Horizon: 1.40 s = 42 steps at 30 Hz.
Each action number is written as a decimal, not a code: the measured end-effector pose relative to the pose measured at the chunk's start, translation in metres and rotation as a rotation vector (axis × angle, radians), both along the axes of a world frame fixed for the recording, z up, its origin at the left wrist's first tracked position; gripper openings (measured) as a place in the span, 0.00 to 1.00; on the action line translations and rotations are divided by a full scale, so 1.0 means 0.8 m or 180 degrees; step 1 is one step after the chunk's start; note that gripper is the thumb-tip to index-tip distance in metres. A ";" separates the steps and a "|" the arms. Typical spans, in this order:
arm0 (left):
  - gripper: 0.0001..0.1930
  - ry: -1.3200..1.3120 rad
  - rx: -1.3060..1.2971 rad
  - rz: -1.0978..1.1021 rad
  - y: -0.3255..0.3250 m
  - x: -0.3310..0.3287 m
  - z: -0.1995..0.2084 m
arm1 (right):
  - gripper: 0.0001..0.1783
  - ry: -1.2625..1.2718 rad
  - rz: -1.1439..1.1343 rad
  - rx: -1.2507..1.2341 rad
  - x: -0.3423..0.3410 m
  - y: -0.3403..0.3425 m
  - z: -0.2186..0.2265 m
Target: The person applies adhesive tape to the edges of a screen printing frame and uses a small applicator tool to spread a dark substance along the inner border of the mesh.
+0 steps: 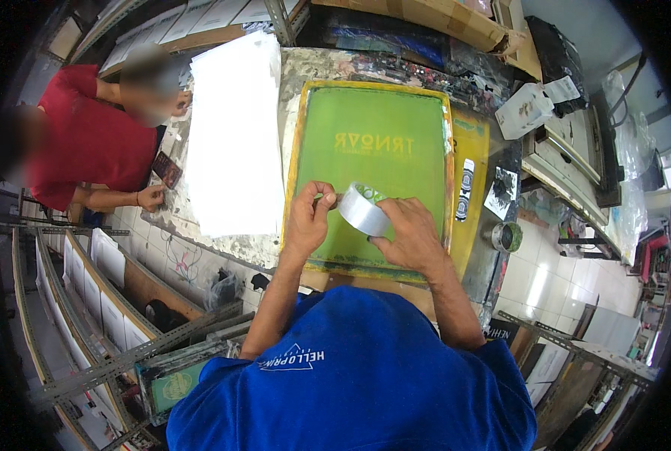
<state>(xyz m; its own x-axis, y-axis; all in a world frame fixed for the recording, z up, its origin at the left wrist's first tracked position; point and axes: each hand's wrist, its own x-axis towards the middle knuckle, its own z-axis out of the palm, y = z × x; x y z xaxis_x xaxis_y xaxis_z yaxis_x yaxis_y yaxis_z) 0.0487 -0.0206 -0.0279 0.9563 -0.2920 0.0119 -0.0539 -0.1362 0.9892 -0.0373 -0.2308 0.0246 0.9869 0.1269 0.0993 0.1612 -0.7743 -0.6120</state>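
Note:
My right hand (412, 234) grips a roll of clear, silvery adhesive tape (365, 216), with thumb and fingers around its right side. Close by on the left, the fingers of my left hand (311, 216) are pinched together at the roll's edge. Whatever lies between those fingertips is too small to make out. Both hands are above the near half of a screen-printing frame (373, 113), which has a green mesh, mirrored yellow lettering and a yellow, paint-stained rim. The frame lies flat on the worktable.
Left of the frame lies a tall stack of white sheets (234, 143). A co-worker in a red shirt (110, 135) stands beyond it, hands at the table edge. At right are a yellow frame (472, 143), a paint-smeared can (506, 237) and a white container (525, 113). Racks (114, 301) stand lower left.

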 end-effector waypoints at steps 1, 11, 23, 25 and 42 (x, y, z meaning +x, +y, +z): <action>0.05 0.0100 0.0099 -0.0088 0.008 0.005 -0.005 | 0.27 0.0068 -0.0040 -0.0108 0.004 -0.001 -0.005; 0.08 0.0627 -0.0015 0.0564 0.025 0.008 0.012 | 0.32 -0.0299 0.0073 0.0029 0.014 -0.004 0.003; 0.09 0.0947 0.0408 0.0987 0.096 0.030 -0.060 | 0.32 0.0463 -0.0540 -0.0666 -0.070 -0.222 -0.034; 0.09 0.0987 0.0456 0.0962 0.089 0.029 -0.067 | 0.30 0.0640 -0.0900 0.0950 -0.077 -0.229 -0.047; 0.10 0.0884 0.0592 0.1225 0.150 0.043 -0.025 | 0.15 0.0457 -0.0944 0.0008 -0.053 -0.222 -0.060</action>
